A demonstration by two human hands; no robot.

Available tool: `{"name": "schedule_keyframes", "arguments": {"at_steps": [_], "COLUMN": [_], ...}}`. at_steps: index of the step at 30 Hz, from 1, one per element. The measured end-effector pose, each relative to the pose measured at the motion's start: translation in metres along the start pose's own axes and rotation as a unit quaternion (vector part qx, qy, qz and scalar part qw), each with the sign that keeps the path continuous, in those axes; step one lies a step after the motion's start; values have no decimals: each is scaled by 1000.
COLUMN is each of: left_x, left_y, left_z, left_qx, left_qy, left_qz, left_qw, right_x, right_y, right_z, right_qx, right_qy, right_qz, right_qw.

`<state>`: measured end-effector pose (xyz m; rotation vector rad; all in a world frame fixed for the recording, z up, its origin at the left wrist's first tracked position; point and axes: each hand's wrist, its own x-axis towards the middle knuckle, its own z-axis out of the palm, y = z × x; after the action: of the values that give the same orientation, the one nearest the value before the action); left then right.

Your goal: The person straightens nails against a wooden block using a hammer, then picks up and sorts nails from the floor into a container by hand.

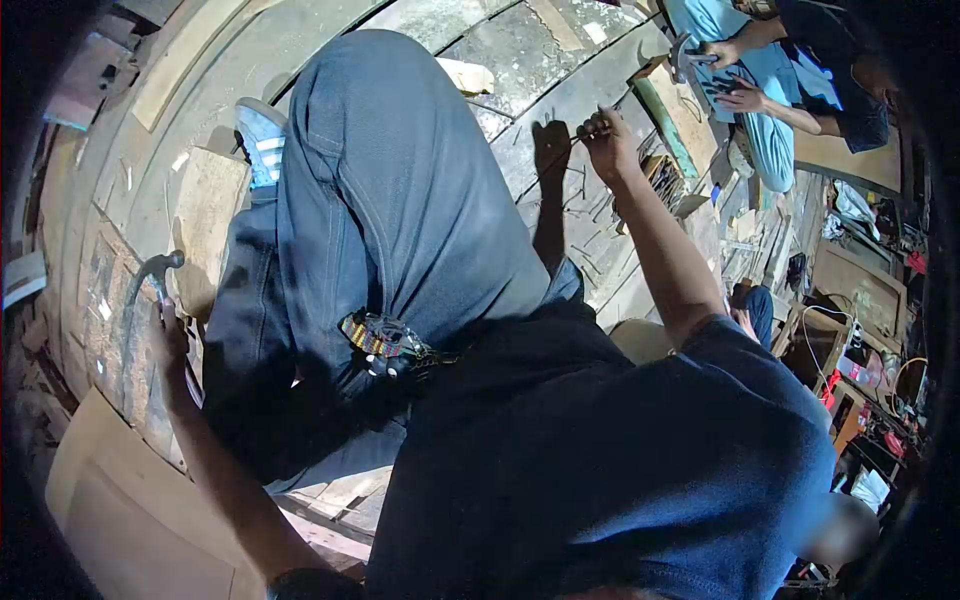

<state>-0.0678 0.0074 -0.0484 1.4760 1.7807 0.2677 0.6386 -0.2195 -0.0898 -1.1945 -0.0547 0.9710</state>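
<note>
At the left, my left hand [170,338] is closed around a hammer [155,268]; its curved claw head shows above the fingers and my hand hides part of the handle. My right hand [610,148] is raised at the upper centre, its fingers pinching a thin dark nail-like piece [574,139]. Several similar thin pieces [588,200] are scattered on the wooden floor below that hand. Between my hands is my bent leg [400,190] in dark jeans. A pale wood block [212,225] lies just above and beside the hammer.
A co-worker [765,90] sits at the upper right, holding another hammer [682,58] beside a green-edged wooden box [680,115]. A curved wooden panel [130,500] lies at the lower left. Wooden frames [860,290], cables and clutter fill the right side.
</note>
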Motion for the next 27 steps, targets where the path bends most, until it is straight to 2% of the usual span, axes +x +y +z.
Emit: {"name": "schedule_keyframes", "arguments": {"at_steps": [1,2,4,6,7,14,17,19,22,23,27], "left_x": [1,4,8,7,1,6,3,-3,2,4,-1], "left_y": [-1,-3,-9,-3,-2,-12,-5,2,-4,-7,-1], "left_z": [1,1,-1,5,1,-2,0,3,1,0,0], "left_qx": [5,10,10,0,0,-25,-28,-35,-47,-52,-44], "left_qy": [0,-1,-8,21,5,-20,-15,-5,-9,-23,-31], "left_qz": [16,32,19,94,15,0,-9,-16,-14,-6,0], "left_qw": [1000,999,1000,995,1000,999,999,999,999,998,999], "right_x": [10,-8,20,21,20,21,32,15,23,41,43], "right_y": [4,0,26,37,42,72,83,74,76,88,87], "right_z": [4,26,12,15,15,21,3,27,24,2,8], "right_qx": [-8,-244,-81,-105,-113,-125,-187,-301,-319,-278,-215], "right_qy": [22,14,85,70,99,144,117,120,171,177,195], "right_qz": [-23,-146,-105,-160,-161,-181,-169,-222,-241,-260,-272], "right_qw": [999,959,987,979,975,965,960,920,900,908,917]}}
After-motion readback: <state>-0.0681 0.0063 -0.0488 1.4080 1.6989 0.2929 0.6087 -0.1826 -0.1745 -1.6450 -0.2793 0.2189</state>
